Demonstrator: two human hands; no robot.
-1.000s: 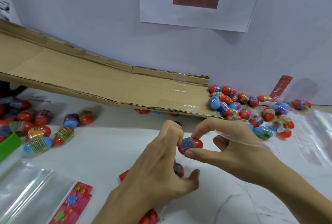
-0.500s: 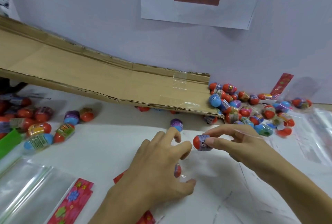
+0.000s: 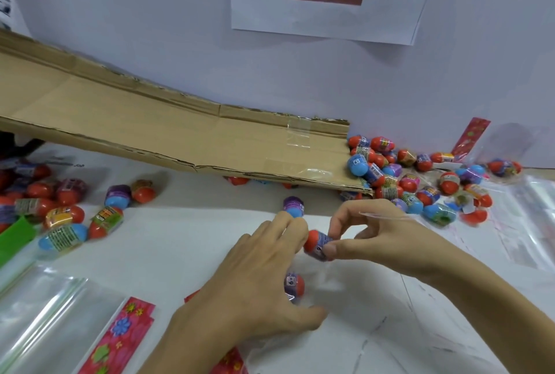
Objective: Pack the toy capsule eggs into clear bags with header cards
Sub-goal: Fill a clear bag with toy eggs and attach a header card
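Eggs are going into the bag one at a time: the right hand, which half a second ago held a red-and-purple egg out clear of the other hand, has brought it in against the left hand's fingertips, thumb and forefinger pinched on it. The left hand's fingers are curled over the clear bag, apparently holding its mouth, though the grip is hidden. One egg already lies inside. More wait by the cardboard chute, so packing looks early.
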